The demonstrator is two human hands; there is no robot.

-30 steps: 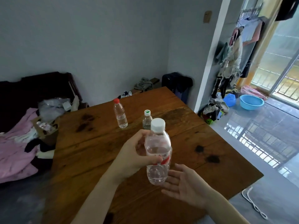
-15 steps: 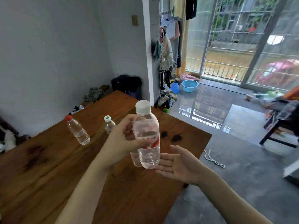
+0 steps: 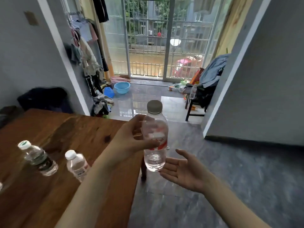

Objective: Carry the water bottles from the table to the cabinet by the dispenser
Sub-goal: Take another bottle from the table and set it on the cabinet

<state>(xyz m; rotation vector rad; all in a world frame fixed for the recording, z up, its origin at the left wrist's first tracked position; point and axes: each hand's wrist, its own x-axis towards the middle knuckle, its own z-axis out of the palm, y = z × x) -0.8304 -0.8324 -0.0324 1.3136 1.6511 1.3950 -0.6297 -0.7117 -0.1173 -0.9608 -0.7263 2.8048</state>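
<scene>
Standing at far left on the wooden bench (image 3: 54, 129), a green-capped water bottle (image 3: 38, 157) and, just to its right, a white-capped water bottle (image 3: 77, 165), the latter partly hidden behind the left forearm. Left hand (image 3: 130, 139): fingers and thumb curled round the middle of a clear red-labelled water bottle (image 3: 155, 140), held upright in the air past the bench's right edge, above the grey floor (image 3: 246, 178). Right hand (image 3: 182, 170): palm up, fingers relaxed and spread, just beside and below the bottle's base; whether it touches the base cannot be told. Background, left to right: hanging clothes (image 3: 85, 51), a blue basin (image 3: 122, 87), a barred sliding glass door (image 3: 158, 38), and a dark chair (image 3: 199, 99) piled with garments.
</scene>
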